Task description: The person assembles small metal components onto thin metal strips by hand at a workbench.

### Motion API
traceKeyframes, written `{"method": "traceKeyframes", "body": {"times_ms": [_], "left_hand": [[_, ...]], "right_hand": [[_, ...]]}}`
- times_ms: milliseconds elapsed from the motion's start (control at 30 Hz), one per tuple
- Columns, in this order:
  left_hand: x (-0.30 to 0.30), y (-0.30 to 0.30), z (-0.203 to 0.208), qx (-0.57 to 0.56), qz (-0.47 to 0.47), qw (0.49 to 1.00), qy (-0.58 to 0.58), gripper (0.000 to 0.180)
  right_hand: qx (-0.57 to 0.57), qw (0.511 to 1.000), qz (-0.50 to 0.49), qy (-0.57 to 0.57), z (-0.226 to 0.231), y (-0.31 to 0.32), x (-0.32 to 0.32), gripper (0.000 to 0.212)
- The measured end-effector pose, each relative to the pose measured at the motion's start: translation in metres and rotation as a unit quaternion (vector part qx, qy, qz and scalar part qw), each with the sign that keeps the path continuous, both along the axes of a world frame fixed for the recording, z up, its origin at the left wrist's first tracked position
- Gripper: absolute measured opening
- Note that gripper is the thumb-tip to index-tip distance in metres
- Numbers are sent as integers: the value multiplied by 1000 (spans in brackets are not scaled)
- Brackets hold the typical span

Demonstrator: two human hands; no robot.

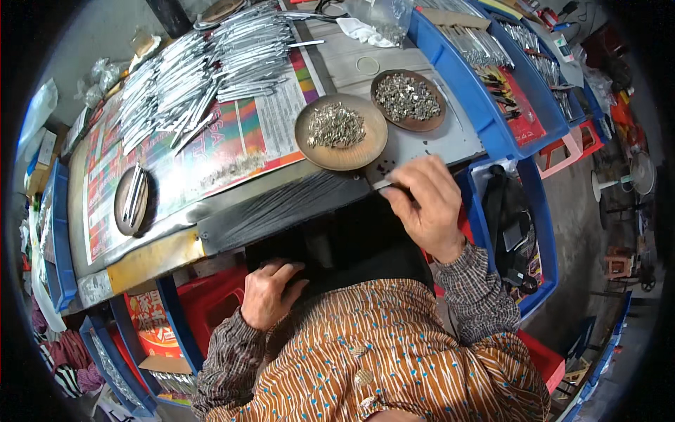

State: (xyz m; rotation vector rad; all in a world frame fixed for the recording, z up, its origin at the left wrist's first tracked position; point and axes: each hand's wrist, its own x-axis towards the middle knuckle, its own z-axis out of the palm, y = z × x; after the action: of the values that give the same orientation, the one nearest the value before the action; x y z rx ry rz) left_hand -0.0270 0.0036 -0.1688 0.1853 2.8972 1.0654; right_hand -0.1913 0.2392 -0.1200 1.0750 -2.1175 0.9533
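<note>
Pale strip (382,185), in the head view: just off the lower right of the pin dish (339,162), by the table's front edge, pinched in the right hand (430,207), thumb and forefinger nearly meeting, other fingers loosely curled. Well below the pin dish, over the lap: left hand (271,294), fingers half bent; cannot tell whether holding anything. Just to the pin dish's upper right, dish of metal bits (416,126); to its upper left, silvery rods (176,81). Best to pinch lightly, keep clear of the pin dish's rim, and avoid sweeping nearby dark specks (385,166) into the pins.
</note>
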Motion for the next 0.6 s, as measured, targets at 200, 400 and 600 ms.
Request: {"method": "traceKeyframes", "body": {"times_ms": [200,400,600], "left_hand": [[44,-19,-77,-98,36,994,-13,34],[50,-18,-65,-89,32,995,31,33],[65,-16,-75,-93,92,989,62,30]], "right_hand": [[236,957,15,-166,-61,29,51,22],[274,939,-11,-207,-79,44,72,26],[251,943,-36,-214,-78,57,81,43]]}}
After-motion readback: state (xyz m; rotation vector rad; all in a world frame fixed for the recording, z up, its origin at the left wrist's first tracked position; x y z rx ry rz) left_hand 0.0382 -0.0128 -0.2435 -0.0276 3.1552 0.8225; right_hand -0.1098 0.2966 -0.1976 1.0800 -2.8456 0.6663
